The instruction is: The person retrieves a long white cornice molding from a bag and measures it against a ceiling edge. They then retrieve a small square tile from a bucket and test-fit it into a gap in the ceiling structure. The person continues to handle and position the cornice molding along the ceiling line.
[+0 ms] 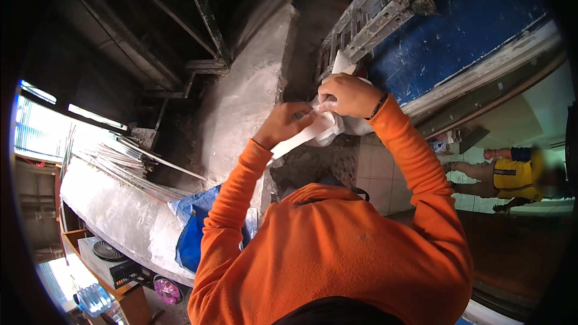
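Both my hands are raised in front of my chest, close together, in orange sleeves. My left hand (285, 123) is closed, thumb and fingers pinching the edge of a crumpled, whitish plastic bag (326, 129). My right hand (353, 94) has its fingers bent down onto the same bag, gripping its upper part; a dark band circles that wrist. A flat white strip (296, 142) runs slantwise below my left hand. Beyond my right hand's knuckles a white pointed piece (342, 63) sticks up; whether it belongs to the strip is hidden by my hands. The bag's contents cannot be made out.
An aluminium ladder (385, 24) leans by a blue panel (439, 42) ahead on the right. A rough concrete ledge (241, 108) runs at left, with long thin strips (129, 159) and a blue tarp (195, 222). Another person in a yellow vest (512, 180) is at far right.
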Motion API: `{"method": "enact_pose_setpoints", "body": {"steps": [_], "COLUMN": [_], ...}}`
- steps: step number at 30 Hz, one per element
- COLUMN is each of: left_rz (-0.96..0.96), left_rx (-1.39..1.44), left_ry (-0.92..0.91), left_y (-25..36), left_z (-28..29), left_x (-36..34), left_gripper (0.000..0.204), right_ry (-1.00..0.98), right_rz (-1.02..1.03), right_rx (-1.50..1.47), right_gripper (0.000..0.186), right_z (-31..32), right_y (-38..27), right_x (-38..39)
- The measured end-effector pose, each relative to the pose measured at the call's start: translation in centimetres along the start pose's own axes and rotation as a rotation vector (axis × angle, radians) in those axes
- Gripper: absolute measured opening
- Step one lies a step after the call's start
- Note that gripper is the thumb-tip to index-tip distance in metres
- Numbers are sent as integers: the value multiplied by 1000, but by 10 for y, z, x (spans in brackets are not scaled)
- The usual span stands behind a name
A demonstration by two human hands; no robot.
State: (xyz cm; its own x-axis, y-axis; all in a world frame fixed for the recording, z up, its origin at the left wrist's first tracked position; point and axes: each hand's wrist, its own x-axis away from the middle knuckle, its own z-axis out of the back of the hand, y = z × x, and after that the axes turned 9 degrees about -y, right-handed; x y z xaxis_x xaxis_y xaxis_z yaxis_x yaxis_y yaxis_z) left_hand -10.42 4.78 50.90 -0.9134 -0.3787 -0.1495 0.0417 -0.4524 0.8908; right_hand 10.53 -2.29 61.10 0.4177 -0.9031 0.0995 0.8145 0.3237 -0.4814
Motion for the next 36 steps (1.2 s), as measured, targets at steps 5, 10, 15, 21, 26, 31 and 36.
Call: {"method": "enact_pose_setpoints", "body": {"steps": [5,10,15,21,26,31,36], "left_rz": [195,133,64,95,190,309,395], "left_rx": [410,828,851,930,870,765,834], "left_ry": [-18,-21,70,209,253,411,488], "left_y": [2,16,13,19,15,-31,-69], "left_z": [-18,-18,-47,-66,-67,-63,-52], "left_x": [7,13,-3,-8,-16,-12,25], "left_gripper": [31,26,21,24,32,38,33], "right_ry": [-174,-226,-412,-338,-197,6,168], "right_rz": [-62,-37,-53,-22,91,118,54], "right_rx": [-23,46,123,339,677,526,290], "right_gripper": [24,28,28,20,22,14,15], "right_z": [3,18,44,43,26,56,92], "right_y": [-5,-15,-14,-19,-33,-35,-4], "right_x": [-18,-30,-27,-11,6,44,84]}}
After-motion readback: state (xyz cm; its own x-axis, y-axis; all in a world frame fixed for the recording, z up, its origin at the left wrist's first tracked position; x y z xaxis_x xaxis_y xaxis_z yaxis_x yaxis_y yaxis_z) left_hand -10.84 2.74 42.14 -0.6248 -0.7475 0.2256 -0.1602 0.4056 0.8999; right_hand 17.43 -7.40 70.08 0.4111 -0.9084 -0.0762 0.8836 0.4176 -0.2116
